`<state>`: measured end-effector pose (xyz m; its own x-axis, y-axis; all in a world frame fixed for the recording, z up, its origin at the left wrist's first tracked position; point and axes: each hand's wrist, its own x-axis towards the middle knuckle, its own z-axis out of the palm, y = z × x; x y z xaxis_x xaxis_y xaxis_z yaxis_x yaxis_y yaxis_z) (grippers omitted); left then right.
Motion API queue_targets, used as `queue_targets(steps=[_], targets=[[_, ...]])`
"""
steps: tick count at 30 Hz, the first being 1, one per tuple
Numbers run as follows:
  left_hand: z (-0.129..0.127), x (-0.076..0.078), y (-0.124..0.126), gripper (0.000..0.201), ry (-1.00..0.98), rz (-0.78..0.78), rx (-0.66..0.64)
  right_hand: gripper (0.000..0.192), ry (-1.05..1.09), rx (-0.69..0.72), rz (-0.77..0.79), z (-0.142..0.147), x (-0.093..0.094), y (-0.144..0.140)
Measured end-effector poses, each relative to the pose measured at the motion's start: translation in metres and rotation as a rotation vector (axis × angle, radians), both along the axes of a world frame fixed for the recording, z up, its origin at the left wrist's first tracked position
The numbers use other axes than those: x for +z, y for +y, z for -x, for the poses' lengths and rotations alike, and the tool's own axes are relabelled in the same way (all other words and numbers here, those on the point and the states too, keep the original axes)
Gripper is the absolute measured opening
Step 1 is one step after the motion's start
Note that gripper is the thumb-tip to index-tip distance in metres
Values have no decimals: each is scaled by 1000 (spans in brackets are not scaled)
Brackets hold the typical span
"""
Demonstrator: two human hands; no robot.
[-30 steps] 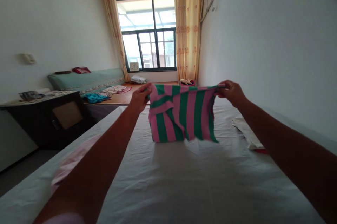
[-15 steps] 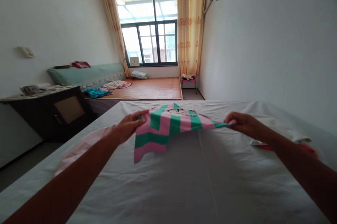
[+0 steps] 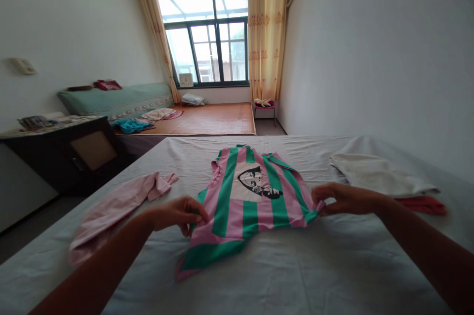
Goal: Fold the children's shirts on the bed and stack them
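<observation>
Striped shirt (image 3: 255,196) between both pinching hands

Pink garment (image 3: 118,204) crumpled on white bed sheet (image 3: 281,275), left side. Folded white cloth (image 3: 377,173) at right, red item (image 3: 422,204) just beside it. Dark cabinet (image 3: 70,152) left of bed. Window (image 3: 207,43) with yellow curtains (image 3: 264,28) beyond.

Home bedroom: white-sheeted bed (image 3: 259,275), curtained window (image 3: 207,28), clothes strewn about
</observation>
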<state>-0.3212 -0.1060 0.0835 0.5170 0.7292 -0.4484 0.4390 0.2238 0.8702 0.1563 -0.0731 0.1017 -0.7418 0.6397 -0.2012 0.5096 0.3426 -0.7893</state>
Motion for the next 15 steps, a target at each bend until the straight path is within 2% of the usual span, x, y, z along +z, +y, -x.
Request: queue_targets(steps=[2,3,5,7,10,12,15], targets=[[3,3,11,34,-34,22,-1,32,92,-61,49,1,-1,13],[4,3,18,34,-79,27,47,33,142,-120,51,2,-3,21],[2,0,33,34,-220,9,237,36,243,-287,14,4,-13,40],[-2,-7,49,37,-353,-36,457,40,326,-520,-46,8,-26,59],[-6,-21,70,45,-336,-136,633,50,350,-815,-54,15,-49,79],[-5,-32,79,52,-187,-281,698,59,308,-874,13,16,-60,82],[0,-46,83,54,44,-566,694,78,259,-770,98,11,-67,73]])
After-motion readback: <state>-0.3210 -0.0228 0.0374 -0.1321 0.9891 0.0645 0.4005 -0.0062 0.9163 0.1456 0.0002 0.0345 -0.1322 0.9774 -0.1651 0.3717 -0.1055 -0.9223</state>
